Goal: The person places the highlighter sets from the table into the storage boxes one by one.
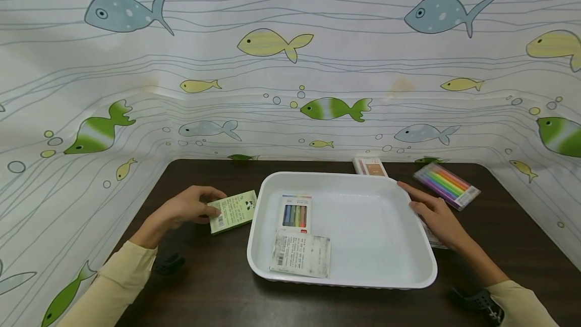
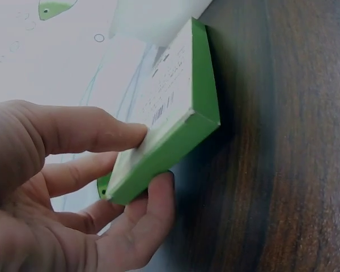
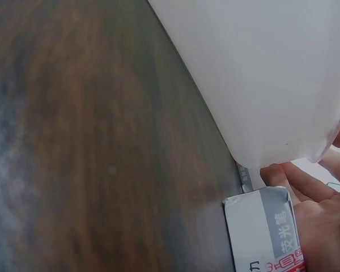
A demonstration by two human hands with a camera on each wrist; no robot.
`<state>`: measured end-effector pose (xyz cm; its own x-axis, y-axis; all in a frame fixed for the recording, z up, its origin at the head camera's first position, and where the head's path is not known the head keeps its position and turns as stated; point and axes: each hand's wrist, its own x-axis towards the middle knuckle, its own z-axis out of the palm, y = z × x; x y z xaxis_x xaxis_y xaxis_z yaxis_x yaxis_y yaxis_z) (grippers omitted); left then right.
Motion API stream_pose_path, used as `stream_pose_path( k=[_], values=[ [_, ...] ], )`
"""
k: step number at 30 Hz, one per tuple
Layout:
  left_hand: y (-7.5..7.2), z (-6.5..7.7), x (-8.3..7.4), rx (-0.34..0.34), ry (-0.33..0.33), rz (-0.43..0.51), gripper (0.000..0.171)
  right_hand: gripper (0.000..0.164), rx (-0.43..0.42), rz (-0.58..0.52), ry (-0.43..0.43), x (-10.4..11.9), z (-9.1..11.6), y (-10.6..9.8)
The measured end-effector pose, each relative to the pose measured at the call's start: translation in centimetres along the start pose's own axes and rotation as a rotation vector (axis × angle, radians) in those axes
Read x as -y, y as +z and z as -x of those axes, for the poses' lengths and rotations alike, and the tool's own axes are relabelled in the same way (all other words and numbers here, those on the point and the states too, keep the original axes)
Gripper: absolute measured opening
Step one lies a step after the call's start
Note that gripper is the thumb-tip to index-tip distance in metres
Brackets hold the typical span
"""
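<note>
My left hand pinches the near left end of a pale green box with printed text and a panda picture. In the left wrist view the thumb lies on its printed face and fingers are beneath, with the box tilted over the table. A white plastic tray stands to its right. My right hand holds the tray's right rim, thumb on the rim and other fingers outside the wall. Inside the tray's left part lie a box of coloured sticks and a worn white printed box.
A white box lies beside the tray under my right hand. Behind the tray is a white and brown box, partly hidden by the rim. A rainbow pack of pens lies at the back right. Fish-print sheeting surrounds the dark table.
</note>
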<state>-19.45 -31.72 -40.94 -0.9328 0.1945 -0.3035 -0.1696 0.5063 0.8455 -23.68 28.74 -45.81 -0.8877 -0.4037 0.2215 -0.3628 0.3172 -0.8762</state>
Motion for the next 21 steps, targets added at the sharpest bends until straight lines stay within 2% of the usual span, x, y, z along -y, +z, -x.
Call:
stream_pose_path(
  k=[12,21],
  values=[
    [-0.77,-0.31,0.14,0.005,-0.003,0.082,0.049,0.046,-0.024,0.011,0.030,-0.21,-0.02,0.08],
    [-0.95,-0.25,0.45,0.045,-0.011,0.137,0.054,0.046,-0.003,0.019,-0.003,0.04,-0.04,0.09]
  ],
)
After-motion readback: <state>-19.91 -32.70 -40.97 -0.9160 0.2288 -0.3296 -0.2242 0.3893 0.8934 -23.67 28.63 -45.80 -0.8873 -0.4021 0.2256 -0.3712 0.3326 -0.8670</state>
